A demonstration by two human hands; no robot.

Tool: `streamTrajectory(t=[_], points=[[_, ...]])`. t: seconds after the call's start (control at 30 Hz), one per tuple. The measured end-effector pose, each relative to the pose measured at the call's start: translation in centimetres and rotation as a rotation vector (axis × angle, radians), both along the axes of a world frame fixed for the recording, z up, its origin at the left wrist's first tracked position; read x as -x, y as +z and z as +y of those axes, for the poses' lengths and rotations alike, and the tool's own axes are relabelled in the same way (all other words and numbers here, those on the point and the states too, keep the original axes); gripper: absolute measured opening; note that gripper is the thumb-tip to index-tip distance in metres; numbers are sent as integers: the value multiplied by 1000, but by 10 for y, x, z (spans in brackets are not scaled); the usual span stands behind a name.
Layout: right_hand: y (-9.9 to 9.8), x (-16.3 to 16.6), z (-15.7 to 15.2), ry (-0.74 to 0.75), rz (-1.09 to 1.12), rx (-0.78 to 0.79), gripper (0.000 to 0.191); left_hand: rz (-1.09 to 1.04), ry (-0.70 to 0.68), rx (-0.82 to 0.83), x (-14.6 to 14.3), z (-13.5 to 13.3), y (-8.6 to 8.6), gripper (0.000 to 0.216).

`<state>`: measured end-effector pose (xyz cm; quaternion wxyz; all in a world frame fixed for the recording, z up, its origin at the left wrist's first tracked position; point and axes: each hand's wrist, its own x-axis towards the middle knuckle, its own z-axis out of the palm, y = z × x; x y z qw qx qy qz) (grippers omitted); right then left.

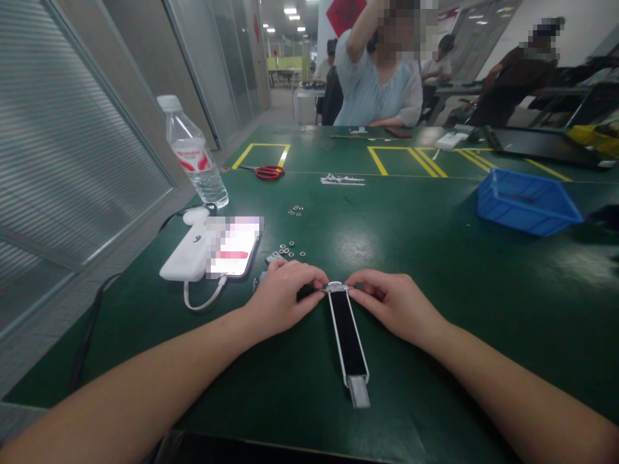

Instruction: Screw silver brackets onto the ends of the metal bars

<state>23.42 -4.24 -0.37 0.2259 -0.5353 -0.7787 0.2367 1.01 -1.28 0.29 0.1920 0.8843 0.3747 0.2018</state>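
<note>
Currently, my left hand (283, 301) and right hand (394, 306) are closed in a narrow pinch, holding from either side a small oval metal fitting (337, 287) at the top end of a long black strip (347, 341). The white-edged strip lies straight on the green tabletop (459, 341), directly in front of me. Just beyond my left hand, small metal rings (290, 250) lie scattered near a phone (235, 248) with a blurred screen, which touches a white power bank (186, 256). Farther off are a water bottle (194, 154), red-handled scissors (269, 172), and, to my right, a blue plastic tray (527, 203).
</note>
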Motion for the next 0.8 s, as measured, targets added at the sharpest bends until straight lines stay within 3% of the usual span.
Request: streamTrajectory(t=[0.6, 0.8], points=[[4, 0, -1, 14, -42, 63, 20, -29, 24, 41, 4, 0, -2, 37], [10, 0, -3, 15, -67, 99, 24, 50, 123, -59, 15, 4, 8, 66]])
